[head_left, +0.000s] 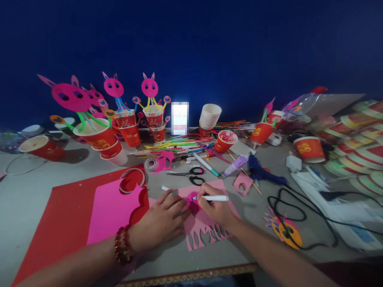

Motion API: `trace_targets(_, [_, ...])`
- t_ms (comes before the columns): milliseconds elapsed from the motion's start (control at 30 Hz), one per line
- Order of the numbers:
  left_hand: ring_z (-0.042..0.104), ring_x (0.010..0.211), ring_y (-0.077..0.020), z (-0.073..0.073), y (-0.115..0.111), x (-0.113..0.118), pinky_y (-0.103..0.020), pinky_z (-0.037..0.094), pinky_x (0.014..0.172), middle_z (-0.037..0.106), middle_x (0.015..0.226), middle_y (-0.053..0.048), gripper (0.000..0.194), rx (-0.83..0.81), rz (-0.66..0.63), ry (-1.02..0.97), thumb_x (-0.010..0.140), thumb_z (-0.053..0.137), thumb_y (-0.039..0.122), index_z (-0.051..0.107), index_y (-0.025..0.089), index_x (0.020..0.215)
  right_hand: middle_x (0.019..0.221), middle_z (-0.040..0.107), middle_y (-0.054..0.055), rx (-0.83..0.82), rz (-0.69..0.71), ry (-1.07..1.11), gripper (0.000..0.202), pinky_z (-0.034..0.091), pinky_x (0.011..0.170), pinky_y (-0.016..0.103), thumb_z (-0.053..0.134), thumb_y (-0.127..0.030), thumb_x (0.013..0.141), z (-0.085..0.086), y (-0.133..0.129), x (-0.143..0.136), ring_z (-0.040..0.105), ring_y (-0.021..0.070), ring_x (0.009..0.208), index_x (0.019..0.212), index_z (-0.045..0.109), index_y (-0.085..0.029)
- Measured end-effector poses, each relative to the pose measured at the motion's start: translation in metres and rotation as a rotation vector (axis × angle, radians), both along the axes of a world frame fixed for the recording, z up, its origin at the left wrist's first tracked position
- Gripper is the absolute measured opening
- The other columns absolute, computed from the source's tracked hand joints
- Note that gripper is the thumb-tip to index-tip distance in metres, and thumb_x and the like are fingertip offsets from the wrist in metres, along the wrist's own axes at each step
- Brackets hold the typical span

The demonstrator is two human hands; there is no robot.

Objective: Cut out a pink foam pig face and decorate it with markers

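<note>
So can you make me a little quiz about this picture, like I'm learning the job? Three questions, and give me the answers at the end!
1. What is the right hand holding?
2. True or false: dark red beads go around the left wrist.
3. Fill in the missing word: in the picture, the blue glue gun lies to the ___ of the black-handled scissors.

Key:
1. A white marker pen.
2. True.
3. Right.
</note>
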State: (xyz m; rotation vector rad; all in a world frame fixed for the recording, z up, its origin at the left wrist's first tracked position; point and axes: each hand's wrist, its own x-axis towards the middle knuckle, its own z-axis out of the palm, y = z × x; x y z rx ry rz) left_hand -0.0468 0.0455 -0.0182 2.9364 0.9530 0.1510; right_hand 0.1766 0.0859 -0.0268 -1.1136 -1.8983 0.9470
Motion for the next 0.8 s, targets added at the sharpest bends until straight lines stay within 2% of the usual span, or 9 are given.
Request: trace_targets(800, [0.046,0.125,-0.026,-0.0011,-0.0001,0.0011,-0.05,0.018,0.117,0.057,0.134,-0.007,0.047,-0.008,0.012,-0.021,0.092,0.057,0.049,0.054,0.021,0.13,0.061,0.053,-0.004,-0.035,0.052,0.009,0.014,0.035,0.054,0.024,0.052,-0.016,0.082,-0.0003,0.0003,-0.0002,0.047,0.0125,0.054,0.069,0.05,-0.022])
